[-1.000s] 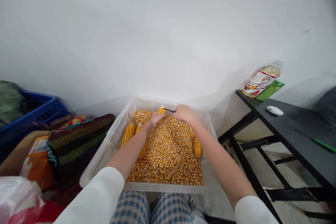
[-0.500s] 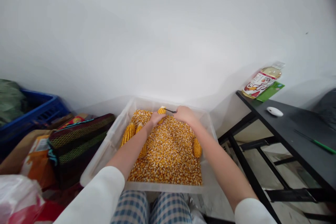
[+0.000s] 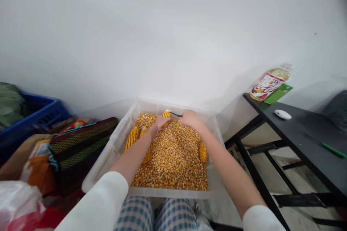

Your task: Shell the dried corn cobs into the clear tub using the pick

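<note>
Left hand (image 3: 159, 122) clasps a corn cob (image 3: 166, 114), long axis pointing forward; right hand (image 3: 189, 118), a dark tool (image 3: 176, 115).

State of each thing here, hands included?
Left hand: closed around corn cob
Corn cob: kernels on, tip pale
Right hand: closed on dark tool
Dark tool: tip at cob, contact unclear
Plastic bin: open-topped, holding loose kernels
Other cobs: in bin, kernels on
Blue crate: open-topped, partly filled
Bottle: holding pale liquid, on dark table

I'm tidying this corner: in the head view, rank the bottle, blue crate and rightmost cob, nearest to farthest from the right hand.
From the right hand:
1. Rightmost cob, bin's right side.
2. Bottle, on the table, right.
3. Blue crate, far left.
</note>
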Motion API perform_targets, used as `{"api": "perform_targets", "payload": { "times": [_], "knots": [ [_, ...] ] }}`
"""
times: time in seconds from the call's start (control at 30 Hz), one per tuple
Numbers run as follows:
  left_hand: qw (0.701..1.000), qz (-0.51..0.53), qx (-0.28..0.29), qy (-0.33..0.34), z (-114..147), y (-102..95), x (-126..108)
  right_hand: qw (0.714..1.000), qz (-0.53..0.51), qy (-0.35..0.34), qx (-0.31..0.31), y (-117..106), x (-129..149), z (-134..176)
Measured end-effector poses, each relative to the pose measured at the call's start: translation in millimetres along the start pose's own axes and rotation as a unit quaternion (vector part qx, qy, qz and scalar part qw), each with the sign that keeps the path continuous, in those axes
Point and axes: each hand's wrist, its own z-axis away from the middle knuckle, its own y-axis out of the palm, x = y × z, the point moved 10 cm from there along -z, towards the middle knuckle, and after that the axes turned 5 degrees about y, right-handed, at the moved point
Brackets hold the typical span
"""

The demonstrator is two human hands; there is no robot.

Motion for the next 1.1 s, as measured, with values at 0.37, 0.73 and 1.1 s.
{"api": "perform_targets", "payload": {
  "times": [0.37, 0.73, 1.1],
  "knots": [
    [1.0, -0.008, -0.001, 0.001, 0.9, -0.8, -1.7, 1.0, -0.006, -0.007, -0.003, 1.8, 3.0, -0.5],
    [0.999, 0.005, -0.035, -0.022, -14.0, -5.9, 22.6, 0.997, -0.078, 0.023, -0.016, 33.1, 11.5, 6.1],
    [0.996, -0.008, -0.04, -0.083, -14.2, -7.5, 36.9, 0.976, -0.172, 0.112, -0.071, 94.6, 16.2, 29.2]
  ]
}}
